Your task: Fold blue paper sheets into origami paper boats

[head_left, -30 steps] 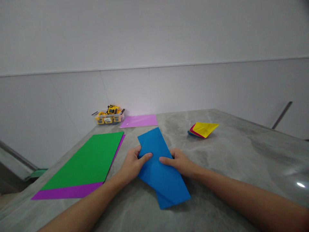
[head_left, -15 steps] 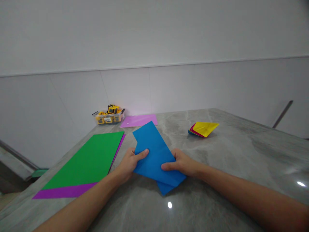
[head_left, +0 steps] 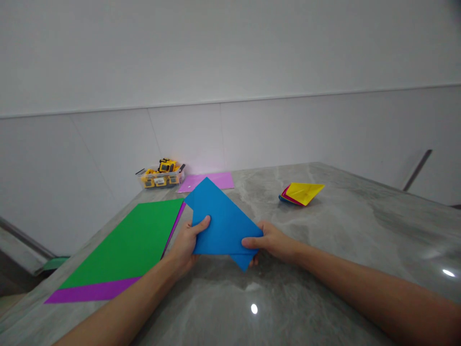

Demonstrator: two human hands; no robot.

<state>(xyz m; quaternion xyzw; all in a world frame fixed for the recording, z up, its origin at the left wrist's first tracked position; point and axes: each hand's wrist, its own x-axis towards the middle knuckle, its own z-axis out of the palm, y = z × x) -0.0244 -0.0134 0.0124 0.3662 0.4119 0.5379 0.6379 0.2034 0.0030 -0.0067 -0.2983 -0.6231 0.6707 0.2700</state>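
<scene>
A folded blue paper sheet (head_left: pixel 221 223) is lifted off the grey marble table (head_left: pixel 342 230) and tilted toward me, held between both hands. My left hand (head_left: pixel 185 245) grips its left edge, thumb on the front and fingers behind. My right hand (head_left: pixel 274 241) pinches its lower right edge, thumb on top. A small corner of the paper's lower layer sticks out below, between the hands.
A green sheet (head_left: pixel 133 242) lies on a purple sheet (head_left: pixel 90 291) at the left. A pink sheet (head_left: pixel 212 180) and a clear box of yellow toy vehicles (head_left: pixel 160 174) sit at the back by the wall. Folded yellow, red and blue paper shapes (head_left: pixel 301 193) rest at the right.
The blue paper was lying on the table under both hands; it has been raised and turned, its far end swinging up and left. Both hands moved slightly away from me.
</scene>
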